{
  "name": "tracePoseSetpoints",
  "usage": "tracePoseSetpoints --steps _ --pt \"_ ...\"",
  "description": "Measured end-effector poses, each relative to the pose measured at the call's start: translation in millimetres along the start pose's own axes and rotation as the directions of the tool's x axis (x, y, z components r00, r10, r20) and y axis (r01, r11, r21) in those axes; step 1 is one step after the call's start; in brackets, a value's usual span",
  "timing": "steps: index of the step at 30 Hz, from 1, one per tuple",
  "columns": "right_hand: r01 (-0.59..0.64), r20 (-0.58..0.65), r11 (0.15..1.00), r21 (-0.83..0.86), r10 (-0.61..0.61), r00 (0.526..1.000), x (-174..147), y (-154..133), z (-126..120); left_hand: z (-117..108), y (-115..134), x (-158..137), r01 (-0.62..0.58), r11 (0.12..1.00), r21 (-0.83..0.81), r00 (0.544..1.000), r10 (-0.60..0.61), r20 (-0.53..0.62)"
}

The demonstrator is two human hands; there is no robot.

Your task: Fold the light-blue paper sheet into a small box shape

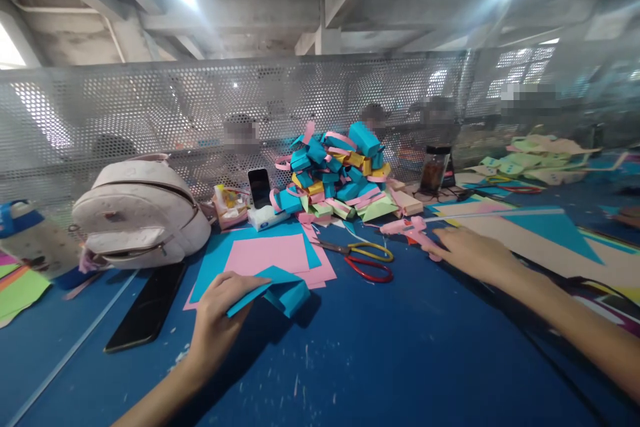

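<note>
My left hand (223,303) pinches a folded piece of blue paper (287,290), bent into a partly open box-like shape, above the blue table. Over on the right, my right hand (463,252) has its fingers closed on the handle of a pink glue gun (411,232), whose nozzle points left. Scissors (367,259) with one yellow and one red handle lie between my hands. Behind my left hand are stacked sheets of pink paper (267,253) and blue paper (204,277).
A heap of folded paper pieces (340,177) rises at the back against a perforated metal screen (200,97). To the left are a white backpack (143,210) and a black phone (146,307). Large paper sheets (530,240) lie at right, with a dark cord nearby.
</note>
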State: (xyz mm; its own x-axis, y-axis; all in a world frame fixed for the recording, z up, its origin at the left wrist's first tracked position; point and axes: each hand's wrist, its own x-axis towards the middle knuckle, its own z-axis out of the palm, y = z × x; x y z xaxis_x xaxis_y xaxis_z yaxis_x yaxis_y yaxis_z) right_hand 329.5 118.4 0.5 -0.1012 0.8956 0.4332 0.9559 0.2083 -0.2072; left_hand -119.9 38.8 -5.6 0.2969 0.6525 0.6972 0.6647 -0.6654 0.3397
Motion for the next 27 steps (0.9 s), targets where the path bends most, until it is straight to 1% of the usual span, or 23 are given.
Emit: tracePoseSetpoints --steps 1,2,3,4,5,7,9,10,11,13,14,16,18,20,23,25,27 --pt "0.000 0.015 0.999 -0.044 0.001 1.000 -5.4 -6.4 -9.7 0.2 0.3 0.1 0.000 1.000 0.000 1.000 0.000 0.000" --pt "0.003 0.052 0.991 -0.134 0.004 0.999 -11.5 -15.9 -18.9 0.3 0.3 0.1 -0.001 1.000 0.000 1.000 0.001 -0.002" --pt "0.044 0.097 0.988 -0.146 -0.030 0.995 -17.9 -28.1 -26.6 0.4 0.1 0.0 -0.003 1.000 0.002 1.000 0.003 -0.004" --pt "0.105 0.118 0.992 -0.073 -0.096 0.988 -24.0 -42.6 -32.2 0.5 -0.4 -0.2 -0.006 1.000 0.005 1.000 0.006 -0.003" --pt "0.163 0.150 0.986 0.041 -0.168 0.974 -29.3 -58.5 -34.8 0.6 -0.9 -0.5 -0.010 1.000 0.006 1.000 0.010 -0.004" --pt "0.265 0.205 0.931 0.253 -0.319 0.925 -36.1 -90.9 -30.0 0.7 -1.8 -1.3 -0.015 1.000 0.004 1.000 0.016 -0.003" --pt "0.323 0.167 0.857 0.401 -0.415 0.894 -36.7 -119.5 -12.8 0.6 -1.9 -2.1 -0.027 1.000 -0.001 1.000 0.027 0.000" --pt "0.339 0.149 0.820 0.462 -0.448 0.881 -34.8 -131.5 -1.1 0.5 -1.7 -2.3 -0.034 0.999 0.001 0.999 0.034 0.003" --pt "0.337 0.158 0.784 0.521 -0.477 0.865 -32.0 -142.0 11.6 0.3 -1.2 -2.5 -0.040 0.999 0.005 0.999 0.040 0.007" --pt "0.274 0.176 0.712 0.646 -0.489 0.854 -24.9 -159.7 36.5 -0.2 0.0 -2.7 -0.045 0.999 0.021 0.999 0.044 0.013" --pt "0.232 0.183 0.663 0.712 -0.494 0.850 -21.4 -167.3 47.6 -0.5 0.4 -2.9 -0.047 0.999 0.027 0.999 0.047 0.016" --pt "0.155 0.175 0.531 0.833 -0.519 0.837 -16.0 -180.4 65.1 -0.9 0.7 -3.6 -0.053 0.998 0.033 0.998 0.052 0.018" --pt "0.068 0.169 0.401 0.914 -0.527 0.833 -13.6 -190.1 76.4 -1.1 0.0 -4.7 -0.060 0.998 0.033 0.998 0.060 0.022" --pt "-0.011 0.167 0.288 0.958 -0.523 0.836 -13.7 -195.7 82.4 -0.8 -1.0 -5.9 -0.059 0.998 0.028 0.998 0.058 0.025" --pt "-0.104 0.161 0.137 0.985 -0.518 0.840 -15.0 -196.9 85.2 0.4 -1.7 -7.0 -0.066 0.998 0.007 0.998 0.066 0.021" --pt "-0.136 0.155 0.073 0.988 -0.518 0.842 -15.1 -195.0 85.3 1.2 -1.5 -7.6 -0.082 0.997 0.004 0.996 0.082 0.017" --pt "-0.142 0.149 0.053 0.988 -0.521 0.840 -14.6 -192.8 85.6 1.7 -1.0 -8.7 -0.097 0.995 0.013 0.995 0.096 0.021"
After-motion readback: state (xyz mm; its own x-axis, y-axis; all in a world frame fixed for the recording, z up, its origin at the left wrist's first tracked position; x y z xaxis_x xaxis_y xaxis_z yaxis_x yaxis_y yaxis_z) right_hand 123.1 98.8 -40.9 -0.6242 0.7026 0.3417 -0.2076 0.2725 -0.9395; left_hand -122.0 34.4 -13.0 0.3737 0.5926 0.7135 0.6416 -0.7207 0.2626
